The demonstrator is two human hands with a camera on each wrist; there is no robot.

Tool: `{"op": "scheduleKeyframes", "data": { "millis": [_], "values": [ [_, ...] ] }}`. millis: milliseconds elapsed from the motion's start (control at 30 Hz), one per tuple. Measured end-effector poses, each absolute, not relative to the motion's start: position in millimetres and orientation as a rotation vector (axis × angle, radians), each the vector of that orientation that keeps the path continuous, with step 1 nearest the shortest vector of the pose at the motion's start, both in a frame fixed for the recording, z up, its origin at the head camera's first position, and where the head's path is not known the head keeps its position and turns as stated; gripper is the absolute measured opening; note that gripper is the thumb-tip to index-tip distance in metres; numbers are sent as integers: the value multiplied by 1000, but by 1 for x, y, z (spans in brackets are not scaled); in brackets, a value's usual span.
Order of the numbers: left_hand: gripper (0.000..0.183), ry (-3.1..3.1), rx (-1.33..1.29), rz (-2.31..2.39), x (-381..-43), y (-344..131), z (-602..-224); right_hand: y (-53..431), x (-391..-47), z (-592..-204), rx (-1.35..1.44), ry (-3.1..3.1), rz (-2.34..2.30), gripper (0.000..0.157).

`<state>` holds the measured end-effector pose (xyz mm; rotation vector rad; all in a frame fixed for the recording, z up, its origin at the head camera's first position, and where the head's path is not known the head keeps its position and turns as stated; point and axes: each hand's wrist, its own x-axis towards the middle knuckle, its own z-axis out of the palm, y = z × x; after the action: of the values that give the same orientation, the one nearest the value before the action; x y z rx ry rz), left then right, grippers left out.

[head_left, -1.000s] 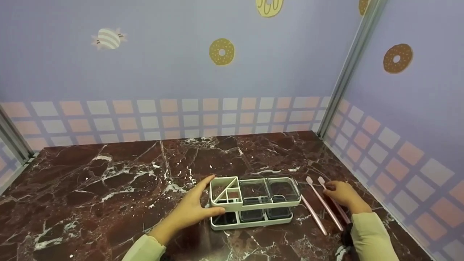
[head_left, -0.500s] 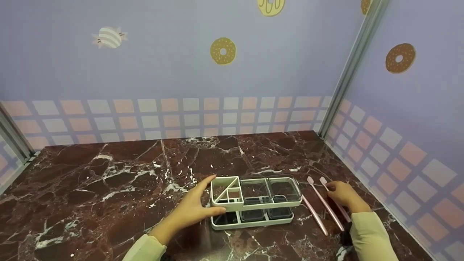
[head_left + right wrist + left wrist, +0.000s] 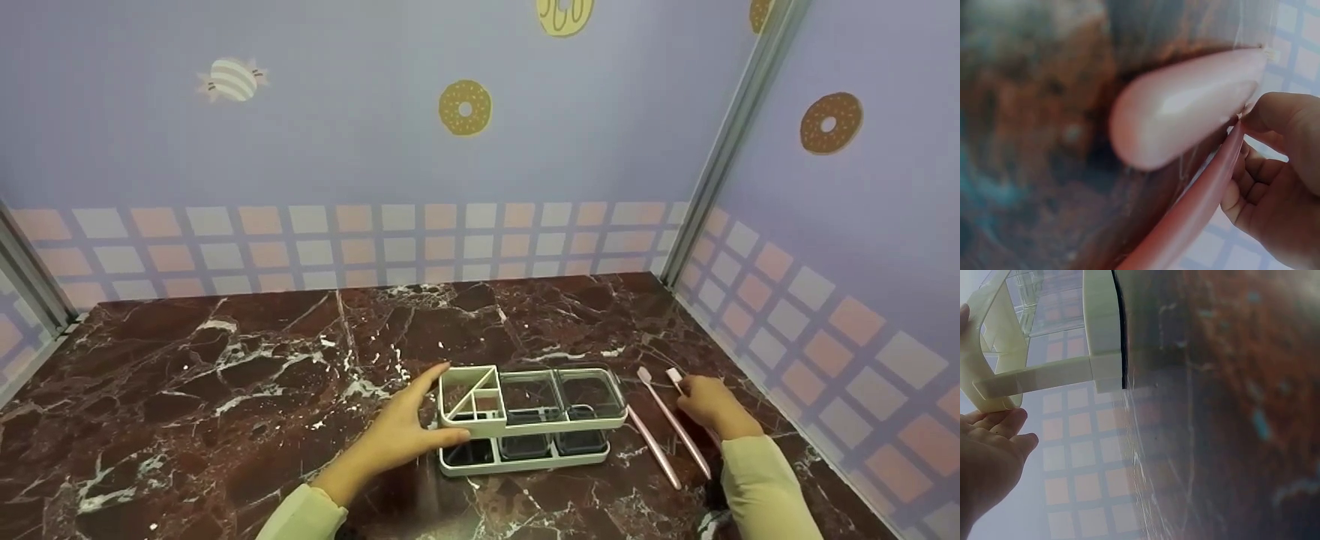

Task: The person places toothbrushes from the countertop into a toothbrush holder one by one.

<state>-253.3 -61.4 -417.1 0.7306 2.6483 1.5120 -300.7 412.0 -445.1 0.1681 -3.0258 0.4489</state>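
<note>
A two-tier pale green toothbrush holder with clear compartments stands right of centre on the table. My left hand grips its left end, thumb at the front and fingers at the back; in the left wrist view the fingertips touch the upper tier's rounded end. My right hand pinches the rightmost pink toothbrush between thumb and fingers, and in the head view it hides most of that handle. Just left of it lie a second pink toothbrush and a third, whose head is hidden behind the holder.
The dark red marbled table runs back to a lilac wall with pink and white squares. A side wall rises close by my right arm, with a metal post at the corner.
The right hand has shifted slightly, and the pinched toothbrush has turned so its handle end is now mostly hidden by the hand and sleeve. My left hand keeps its grip on the holder.
</note>
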Motion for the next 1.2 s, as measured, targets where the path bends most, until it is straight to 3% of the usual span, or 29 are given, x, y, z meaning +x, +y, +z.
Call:
{"op": "scheduleKeyframes", "data": {
  "millis": [100,300,500,767,1200],
  "values": [
    [101,2653,727,1507,-253,-61,-417,412,-301,-445,166,-3025,431,14],
    [100,2659,750,1499,-254,-60,-417,412,-297,-445,143,-3030,493,17],
    [101,2655,747,1474,-254,-60,-415,412,-294,-435,141,-2980,592,30],
    [101,2668,729,1474,-254,-60,-414,386,-300,-371,172,-2812,878,39],
    [100,2660,724,1502,-254,-61,-417,278,-282,-281,414,-2437,1052,29]
  ]
}}
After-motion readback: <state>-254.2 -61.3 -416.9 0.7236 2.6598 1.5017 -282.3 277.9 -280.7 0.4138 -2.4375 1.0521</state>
